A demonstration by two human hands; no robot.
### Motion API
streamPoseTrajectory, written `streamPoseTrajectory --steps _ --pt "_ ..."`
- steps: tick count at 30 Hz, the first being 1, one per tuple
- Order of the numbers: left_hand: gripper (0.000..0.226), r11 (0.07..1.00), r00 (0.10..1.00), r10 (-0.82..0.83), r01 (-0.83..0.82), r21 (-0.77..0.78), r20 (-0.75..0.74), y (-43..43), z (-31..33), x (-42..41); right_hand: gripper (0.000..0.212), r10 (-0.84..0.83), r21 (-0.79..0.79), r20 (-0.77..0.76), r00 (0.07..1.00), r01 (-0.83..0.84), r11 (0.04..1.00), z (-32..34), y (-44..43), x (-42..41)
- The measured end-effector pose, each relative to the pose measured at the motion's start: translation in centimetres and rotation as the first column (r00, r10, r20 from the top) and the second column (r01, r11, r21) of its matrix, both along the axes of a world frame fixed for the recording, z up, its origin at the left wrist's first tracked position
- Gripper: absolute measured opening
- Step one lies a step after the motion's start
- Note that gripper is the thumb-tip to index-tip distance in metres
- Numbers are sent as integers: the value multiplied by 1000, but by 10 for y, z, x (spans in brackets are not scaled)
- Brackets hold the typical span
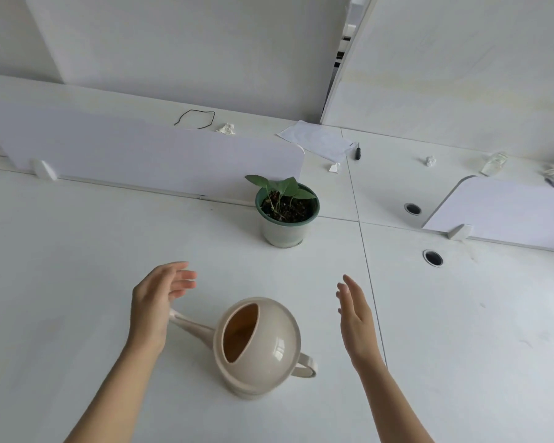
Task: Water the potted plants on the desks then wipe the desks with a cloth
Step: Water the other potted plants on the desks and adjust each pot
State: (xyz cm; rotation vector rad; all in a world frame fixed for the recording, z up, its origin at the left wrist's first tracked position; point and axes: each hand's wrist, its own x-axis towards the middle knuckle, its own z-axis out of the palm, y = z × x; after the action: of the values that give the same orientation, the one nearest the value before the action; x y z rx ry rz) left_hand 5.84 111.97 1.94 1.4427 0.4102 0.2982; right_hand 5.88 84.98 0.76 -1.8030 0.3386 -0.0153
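A beige watering can (pixel 258 345) stands upright on the white desk (pixel 77 266), its spout pointing left and its handle to the right. My left hand (pixel 155 302) hovers open above the spout's tip, fingers straight, holding nothing. My right hand (pixel 355 318) is open too, to the right of the can and apart from it. Beyond the can stands a small potted plant (pixel 287 212) with green leaves in a green-rimmed white pot.
A low white divider panel (pixel 141 155) runs behind the plant; another (pixel 509 209) stands at the right. Two cable holes (pixel 432 258) sit in the right desk. Papers (pixel 317 140), a screwdriver (pixel 358 152), crumpled tissue (pixel 430 160) and a clear bottle (pixel 494 163) lie farther back.
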Motion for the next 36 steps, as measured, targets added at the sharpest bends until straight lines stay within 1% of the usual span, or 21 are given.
streamPoseTrajectory --steps 4,8,10,12,14,16,18,20,22,24,27,30,31,34,36 --pt "30 994 995 105 -104 -24 2 13 -24 -50 38 50 -21 -48 998 -51 998 -15 3 -46" --pt "29 971 971 210 -221 -95 -116 18 -53 -77 37 98 -11 -112 989 -100 995 -26 10 -74" --pt "28 955 956 237 -262 -136 -174 17 -63 -82 36 131 -14 -130 983 -134 991 -29 14 -83" --pt "25 946 948 238 -276 -170 -213 15 -67 -80 35 156 -59 -134 979 -165 984 -36 19 -90" --pt "23 942 951 180 -241 -235 -251 12 -69 -75 33 156 -122 -133 979 -172 977 -45 22 -95" --pt "35 927 956 103 -192 -323 -273 9 -69 -71 34 147 -173 -142 979 -171 970 -52 24 -96" --pt "42 905 964 41 -147 -399 -263 7 -67 -66 35 155 -222 -148 977 -185 957 -56 23 -96" --pt "44 892 971 2 -110 -438 -239 4 -64 -61 37 190 -248 -162 968 -226 942 -59 23 -94" --pt "42 891 977 -23 -76 -447 -212 3 -60 -58 37 222 -254 -191 956 -266 930 -61 22 -91" --pt "37 898 980 -33 -57 -435 -195 1 -57 -55 32 228 -244 -206 952 -276 930 -61 22 -88" --pt "33 907 980 -29 -56 -418 -195 3 -56 -51 15 220 -230 -207 953 -266 936 -58 23 -83" --pt "18 905 982 -58 -23 -426 -177 5 -54 -45 5 223 -199 -211 952 -265 943 -52 25 -79" --pt "16 908 982 -62 -19 -420 -178 5 -53 -43 4 222 -182 -212 952 -261 948 -50 25 -78" --pt "16 911 982 -54 -25 -411 -181 5 -53 -42 16 208 -138 -214 954 -241 961 -45 25 -75" --pt "16 909 983 -56 -22 -416 -174 6 -54 -43 16 212 -111 -222 952 -241 964 -44 25 -74"
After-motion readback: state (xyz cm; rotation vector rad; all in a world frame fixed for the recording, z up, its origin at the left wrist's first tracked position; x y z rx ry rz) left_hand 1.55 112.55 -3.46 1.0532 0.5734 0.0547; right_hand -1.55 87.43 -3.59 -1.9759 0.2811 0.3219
